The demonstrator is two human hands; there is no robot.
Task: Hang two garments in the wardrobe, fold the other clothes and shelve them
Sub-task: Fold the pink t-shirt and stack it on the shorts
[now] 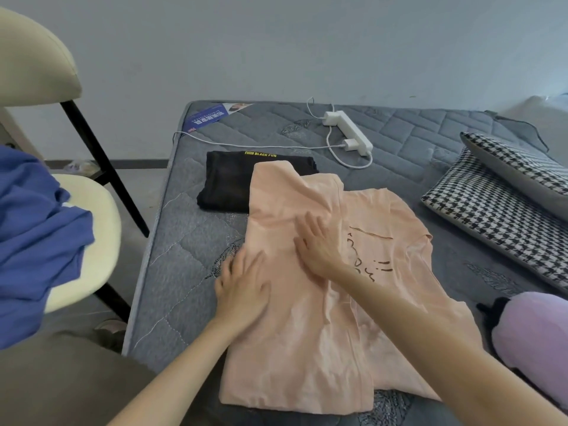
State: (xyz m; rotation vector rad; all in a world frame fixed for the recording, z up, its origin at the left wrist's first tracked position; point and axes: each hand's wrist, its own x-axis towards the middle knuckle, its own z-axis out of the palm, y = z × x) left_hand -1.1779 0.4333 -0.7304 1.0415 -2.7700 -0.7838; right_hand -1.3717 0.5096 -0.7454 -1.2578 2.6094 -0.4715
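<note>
A peach T-shirt (307,333) with brown lettering lies spread on the grey mattress (184,241), its left side folded over toward the middle. My left hand (242,284) presses flat on the folded left part, fingers straight. My right hand (319,244) lies flat on the shirt's middle, fingers spread. A folded black garment (227,182) with a yellow label sits just beyond the shirt, partly under its upper edge. A blue garment (33,235) hangs over the chair at the left.
A cream chair (89,241) with black legs stands left of the bed. A white power strip (350,130) with cables lies at the far side. Two houndstooth pillows (498,210) are at the right, a lilac item (538,339) at the near right.
</note>
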